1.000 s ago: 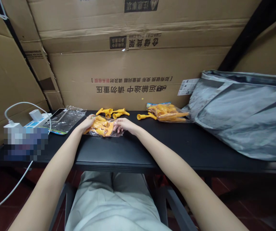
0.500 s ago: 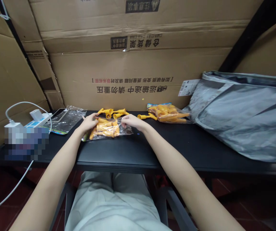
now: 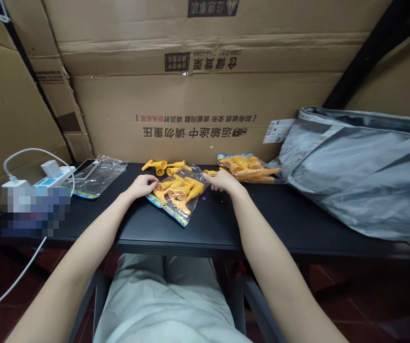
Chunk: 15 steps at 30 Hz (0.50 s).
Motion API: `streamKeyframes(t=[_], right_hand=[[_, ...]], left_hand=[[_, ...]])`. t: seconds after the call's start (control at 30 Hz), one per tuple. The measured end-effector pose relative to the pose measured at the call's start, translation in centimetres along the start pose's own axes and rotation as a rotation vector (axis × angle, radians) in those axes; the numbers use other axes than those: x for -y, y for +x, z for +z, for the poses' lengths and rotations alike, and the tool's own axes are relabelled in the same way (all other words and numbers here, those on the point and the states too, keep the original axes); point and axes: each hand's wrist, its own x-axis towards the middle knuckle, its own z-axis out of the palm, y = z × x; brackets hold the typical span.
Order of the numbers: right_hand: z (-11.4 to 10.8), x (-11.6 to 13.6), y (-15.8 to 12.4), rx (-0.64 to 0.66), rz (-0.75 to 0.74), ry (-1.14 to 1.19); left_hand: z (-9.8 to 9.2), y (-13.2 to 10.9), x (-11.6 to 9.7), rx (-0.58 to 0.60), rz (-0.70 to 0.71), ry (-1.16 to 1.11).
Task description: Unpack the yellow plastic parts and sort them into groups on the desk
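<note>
Clear bag (image 3: 172, 206) w/ orange pieces (image 3: 186, 191) — tilted

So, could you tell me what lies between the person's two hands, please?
Head view: a clear bag of orange parts, held by the left hand and right hand.

- Flattened cardboard boxes (image 3: 197, 95) with printed lettering stand like a wall close behind the black table (image 3: 279, 214).
- More cardboard leans in on the left.
- A black beam (image 3: 369, 52) slants across the upper right.
- Dark red-brown floor (image 3: 369, 305) shows under the table.
- The light is dim and even.
</note>
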Motion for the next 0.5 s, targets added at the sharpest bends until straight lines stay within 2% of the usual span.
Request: streamKeyframes(t=[0.07, 0.1, 0.17, 0.27, 0.37, 0.5], right_hand=[[0.7, -0.5, 0.2, 0.136, -0.036, 0.195], [1.1, -0.6, 0.2, 0.14, -0.047, 0.272], [1.8, -0.4, 0.2, 0.078, -0.01, 0.377], [2.5, 0.4, 0.3, -0.04, 0.121, 0.537], [2.9, 1.1, 0.5, -0.118, 0.19, 0.822], [3.8, 1.7, 0.9, -0.198, 0.195, 1.044]], left_hand=[[0.1, 0.1, 0.0, -0.009, -0.027, -0.041], [0.1, 0.1, 0.0, -0.017, -0.047, -0.07], [0.3, 0.2, 0.1, -0.028, -0.093, -0.146], [0.5, 0.2, 0.0, -0.003, -0.186, -0.283], [0.7, 0.2, -0.2, 0.031, -0.253, -0.392], [1.2, 0.6, -0.3, -0.046, -0.246, -0.448]])
